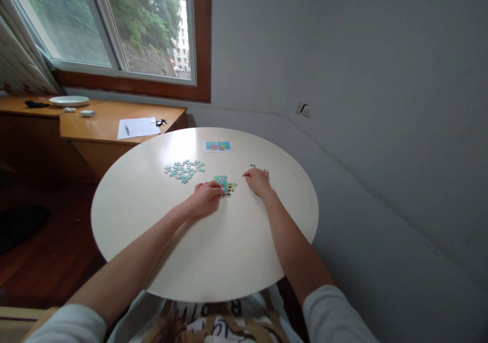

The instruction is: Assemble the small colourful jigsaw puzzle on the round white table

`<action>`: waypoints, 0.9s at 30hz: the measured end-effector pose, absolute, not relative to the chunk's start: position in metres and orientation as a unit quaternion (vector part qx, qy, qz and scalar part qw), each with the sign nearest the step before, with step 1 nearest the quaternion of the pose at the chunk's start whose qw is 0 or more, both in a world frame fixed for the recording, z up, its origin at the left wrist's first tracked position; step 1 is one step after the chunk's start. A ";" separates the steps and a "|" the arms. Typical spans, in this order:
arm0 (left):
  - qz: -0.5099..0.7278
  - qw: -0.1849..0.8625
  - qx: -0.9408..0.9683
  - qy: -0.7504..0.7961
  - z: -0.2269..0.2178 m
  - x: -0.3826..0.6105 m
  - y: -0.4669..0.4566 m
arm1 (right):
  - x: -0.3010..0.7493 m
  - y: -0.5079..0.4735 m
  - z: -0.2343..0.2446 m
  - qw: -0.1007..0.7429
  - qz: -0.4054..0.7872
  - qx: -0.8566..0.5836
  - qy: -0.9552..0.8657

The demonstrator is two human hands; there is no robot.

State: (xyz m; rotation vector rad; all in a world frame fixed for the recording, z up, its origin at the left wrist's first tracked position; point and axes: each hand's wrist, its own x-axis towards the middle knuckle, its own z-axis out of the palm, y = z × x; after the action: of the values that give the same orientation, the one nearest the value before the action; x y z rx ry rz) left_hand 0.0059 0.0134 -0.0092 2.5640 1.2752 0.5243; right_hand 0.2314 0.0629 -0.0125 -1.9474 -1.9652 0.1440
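Note:
A round white table (160,241) lies before me. My left hand (205,198) rests on it with fingertips against a small joined patch of colourful puzzle pieces (226,184). To the right, my right hand (258,180) is curled on the table, pinching a small puzzle piece at its fingertips. One loose teal piece (252,165) lies just beyond that hand. A scatter of several teal loose pieces (185,170) sits left of the joined patch. A small picture card (217,146) lies near the far edge.
A wooden desk (99,129) under the window holds a sheet of paper (137,127), a white plate (69,100) and small items. Grey walls close in behind and to the right, with a wall socket (304,110). Dark wooden floor lies left.

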 end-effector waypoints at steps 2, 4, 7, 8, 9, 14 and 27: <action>0.173 0.116 0.875 0.436 -0.008 0.006 0.013 | 0.229 0.062 -0.010 0.186 0.060 -0.687 -0.699; 0.166 0.116 0.876 0.438 -0.007 0.006 0.012 | 0.227 0.060 -0.009 0.186 0.063 -0.686 -0.701; 0.160 0.114 0.876 0.440 -0.006 0.006 0.012 | 0.225 0.058 -0.006 0.180 0.056 -0.690 -0.699; 0.160 0.114 0.876 0.441 -0.006 0.006 0.012 | 0.225 0.058 -0.006 0.177 0.054 -0.693 -0.697; 0.159 0.115 0.876 0.441 -0.006 0.006 0.012 | 0.225 0.058 -0.005 0.176 0.054 -0.695 -0.695; 0.165 0.112 0.878 0.435 -0.008 0.005 0.013 | 0.227 0.059 -0.009 0.178 0.067 -0.699 -0.689; 0.156 0.099 0.878 0.442 -0.007 0.003 0.013 | 0.222 0.058 -0.010 0.163 0.087 -0.684 -0.706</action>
State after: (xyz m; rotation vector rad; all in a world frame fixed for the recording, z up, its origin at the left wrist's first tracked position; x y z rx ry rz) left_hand 0.0029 0.0130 -0.0073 2.5973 1.3079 0.4605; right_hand 0.2224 0.0577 -0.0099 -1.9504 -2.0148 0.2470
